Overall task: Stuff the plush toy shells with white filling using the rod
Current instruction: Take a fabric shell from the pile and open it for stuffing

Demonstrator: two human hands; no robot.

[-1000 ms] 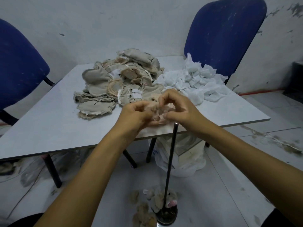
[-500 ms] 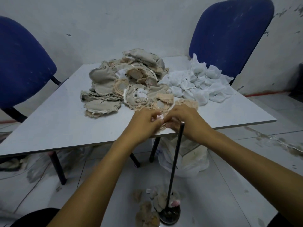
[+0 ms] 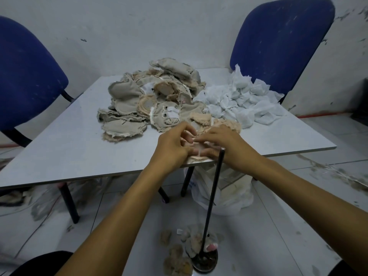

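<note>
Both hands work at the near edge of the pale grey table (image 3: 59, 148). Left hand (image 3: 171, 148) and right hand (image 3: 225, 144) pinch a small peach plush shell (image 3: 196, 157) between curled fingers. Thin black upright rod (image 3: 214, 196) stands just beside the right hand. Beige heap of shells (image 3: 151, 100) far centre; white filling pile (image 3: 245, 100) far right.

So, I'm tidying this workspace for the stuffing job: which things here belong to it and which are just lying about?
Belongs to the job:
plush shell held by left hand and right hand
pile of shells
white filling
rod standing on the floor

Lying about:
blue chairs
plastic bag under the table
</note>
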